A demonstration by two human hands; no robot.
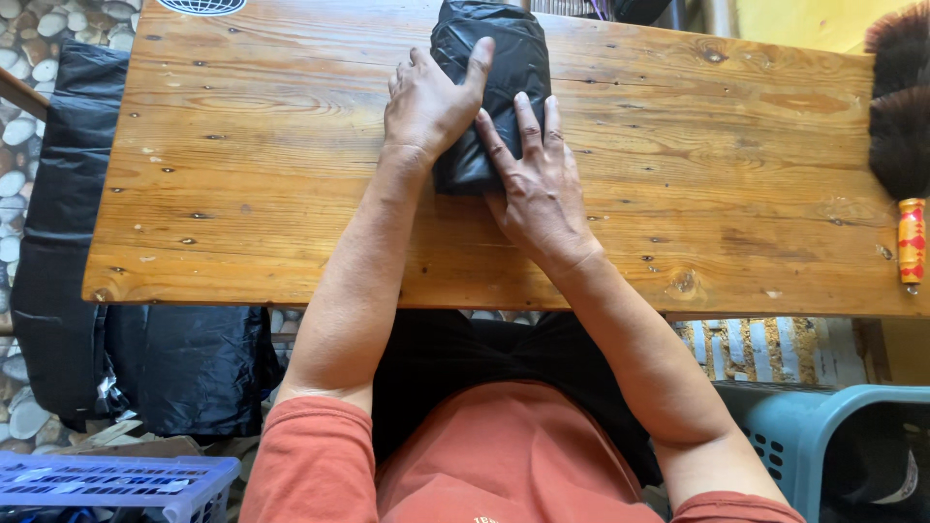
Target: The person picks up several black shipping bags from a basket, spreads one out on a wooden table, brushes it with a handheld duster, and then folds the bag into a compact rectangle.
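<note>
A black plastic bag folded into a narrow bundle (504, 58) lies on the wooden table (242, 194), running from the far edge toward me. My left hand (426, 107) rests flat on the bundle's left side, thumb stretched over its top. My right hand (538, 184) presses its near end with fingers spread flat. Neither hand grips it; both lie on top.
A dark feather duster with a red and yellow handle (906, 184) lies at the table's right edge. More black plastic (68, 271) hangs off the left side. A purple crate (116, 484) sits low left, a teal basket (833, 436) low right.
</note>
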